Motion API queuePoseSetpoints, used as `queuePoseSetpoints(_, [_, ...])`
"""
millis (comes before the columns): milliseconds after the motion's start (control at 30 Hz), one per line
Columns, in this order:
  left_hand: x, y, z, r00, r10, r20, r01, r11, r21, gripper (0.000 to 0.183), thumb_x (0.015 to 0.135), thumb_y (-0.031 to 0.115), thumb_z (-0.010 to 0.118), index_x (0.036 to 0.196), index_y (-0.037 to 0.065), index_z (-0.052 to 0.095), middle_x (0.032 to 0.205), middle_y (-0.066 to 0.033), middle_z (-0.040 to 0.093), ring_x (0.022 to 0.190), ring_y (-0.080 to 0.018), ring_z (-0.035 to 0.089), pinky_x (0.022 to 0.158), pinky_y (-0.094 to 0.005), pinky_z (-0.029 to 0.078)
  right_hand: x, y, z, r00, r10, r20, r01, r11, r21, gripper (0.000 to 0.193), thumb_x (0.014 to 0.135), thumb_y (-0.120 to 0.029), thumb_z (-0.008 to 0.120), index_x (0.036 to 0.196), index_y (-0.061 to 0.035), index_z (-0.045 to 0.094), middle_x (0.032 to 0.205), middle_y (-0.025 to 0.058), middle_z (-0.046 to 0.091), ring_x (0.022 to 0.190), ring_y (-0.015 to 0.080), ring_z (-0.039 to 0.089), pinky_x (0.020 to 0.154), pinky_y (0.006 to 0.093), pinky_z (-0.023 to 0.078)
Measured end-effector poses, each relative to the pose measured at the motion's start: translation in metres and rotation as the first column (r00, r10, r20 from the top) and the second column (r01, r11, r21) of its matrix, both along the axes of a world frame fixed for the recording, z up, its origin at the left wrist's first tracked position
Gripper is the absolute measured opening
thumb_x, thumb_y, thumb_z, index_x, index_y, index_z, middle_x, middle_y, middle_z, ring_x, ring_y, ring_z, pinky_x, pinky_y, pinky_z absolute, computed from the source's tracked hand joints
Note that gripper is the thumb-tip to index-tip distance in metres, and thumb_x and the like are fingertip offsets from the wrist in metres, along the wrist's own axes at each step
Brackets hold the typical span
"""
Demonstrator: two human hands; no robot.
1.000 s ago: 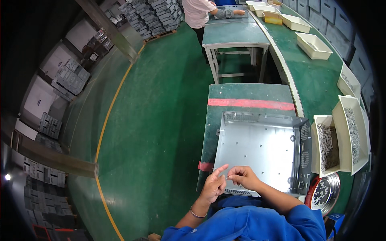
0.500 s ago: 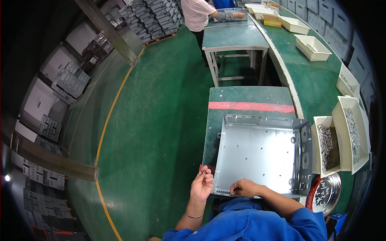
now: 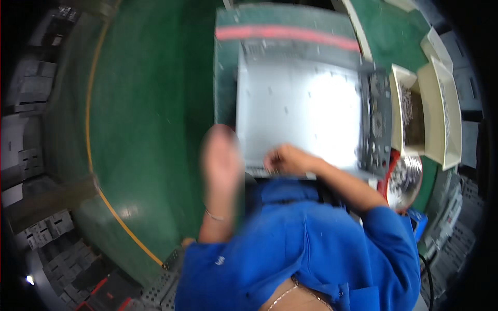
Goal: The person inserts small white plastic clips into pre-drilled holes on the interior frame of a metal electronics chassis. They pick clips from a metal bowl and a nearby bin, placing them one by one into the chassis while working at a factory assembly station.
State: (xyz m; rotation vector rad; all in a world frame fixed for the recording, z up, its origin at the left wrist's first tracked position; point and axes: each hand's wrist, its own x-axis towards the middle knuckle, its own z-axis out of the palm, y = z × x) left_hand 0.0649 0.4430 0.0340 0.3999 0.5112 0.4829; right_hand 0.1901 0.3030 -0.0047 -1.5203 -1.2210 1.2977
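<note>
A shallow, open sheet-metal case (image 3: pixel 290 98) lies on the green bench (image 3: pixel 225 67), its silvery floor dotted with small raised points. Its right wall has vent patterns and cut-outs. My right hand (image 3: pixel 285 158) rests at the near wall, left of its middle, with fingers curled in; what they grip, if anything, is hidden. Just outside the near left corner is my left hand (image 3: pixel 220 155), raised and smeared by motion, so its fingers cannot be made out.
Cream bins (image 3: pixel 441 111) with small metal parts stand right of the case. Nearer sits a round metal dish (image 3: pixel 407 181) of small parts beside something red. A red stripe (image 3: pixel 285 33) crosses the bench's far end. Green floor (image 3: pixel 155 103) with a yellow line stretches left.
The view has tilted downward, so the bench and case sit higher in it. My left hand, earlier sharp with fingers bent together, is now blurred. My right hand stays at the case's near wall.
</note>
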Motion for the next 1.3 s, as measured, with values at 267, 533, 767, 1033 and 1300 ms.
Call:
queuePoseSetpoints(267, [-0.003, -0.011, -0.01, 0.999, 0.023, 0.036, -0.037, 0.882, 0.469, 0.024, 0.086, 0.028, 0.04, 0.081, 0.005, 0.044, 0.048, 0.0026, 0.028, 0.038, -0.0046, 0.021, 0.033, -0.0184, 0.017, 0.008, 0.001, 0.008, 0.929, -0.199, -0.313, 0.104, 0.95, -0.295, 0.007, 0.072, 0.001, 0.051, 0.076, 0.0, 0.057, 0.064, 0.0023, 0.054, 0.057, 0.0082, 0.047, 0.052, 0.0212, 0.04])
queuePoseSetpoints(533, [-0.006, -0.003, -0.011, 0.989, 0.123, 0.085, -0.148, 0.877, 0.457, 0.022, 0.087, 0.026, 0.04, 0.081, 0.005, 0.045, 0.05, 0.0024, 0.028, 0.038, -0.0053, 0.023, 0.033, -0.0177, 0.019, -0.001, 0.015, 0.017, 0.97, -0.097, -0.222, 0.05, 0.977, -0.206, 0.003, 0.074, -0.003, 0.053, 0.074, -0.0017, 0.056, 0.063, 0.0, 0.053, 0.058, 0.0067, 0.045, 0.053, 0.0208, 0.038])
queuePoseSetpoints(767, [-0.004, -0.008, -0.012, 0.993, 0.109, 0.045, -0.117, 0.894, 0.432, 0.023, 0.085, 0.027, 0.043, 0.08, 0.005, 0.045, 0.049, 0.0018, 0.03, 0.038, -0.0055, 0.024, 0.033, -0.0173, 0.021, 0.002, 0.01, 0.024, 0.99, -0.056, -0.127, 0.035, 0.986, -0.166, 0.004, 0.069, -0.003, 0.053, 0.072, -0.0011, 0.056, 0.063, 0.0065, 0.056, 0.061, 0.0131, 0.051, 0.06, 0.0263, 0.042])
queuePoseSetpoints(1033, [-0.005, -0.012, -0.012, 0.994, 0.114, 0.002, -0.105, 0.911, 0.399, 0.028, 0.083, 0.03, 0.046, 0.075, 0.004, 0.042, 0.047, 0.0025, 0.03, 0.037, -0.0052, 0.027, 0.033, -0.0175, 0.023, 0.0, 0.015, 0.02, 0.998, 0.015, -0.062, -0.024, 0.988, -0.154, 0.008, 0.075, -0.009, 0.054, 0.077, -0.0021, 0.056, 0.063, 0.0046, 0.054, 0.06, 0.0123, 0.049, 0.058, 0.027, 0.04])
queuePoseSetpoints(1300, [-0.005, -0.014, -0.011, 0.996, 0.075, -0.041, -0.05, 0.9, 0.432, 0.029, 0.083, 0.033, 0.046, 0.081, 0.004, 0.046, 0.05, -0.0006, 0.037, 0.039, -0.0065, 0.031, 0.035, -0.0184, 0.025, -0.008, 0.02, 0.025, 0.953, 0.137, 0.271, -0.079, 0.973, -0.215, 0.021, 0.076, -0.024, 0.055, 0.076, -0.0034, 0.055, 0.067, 0.0136, 0.056, 0.066, 0.0281, 0.053, 0.061, 0.0365, 0.041])
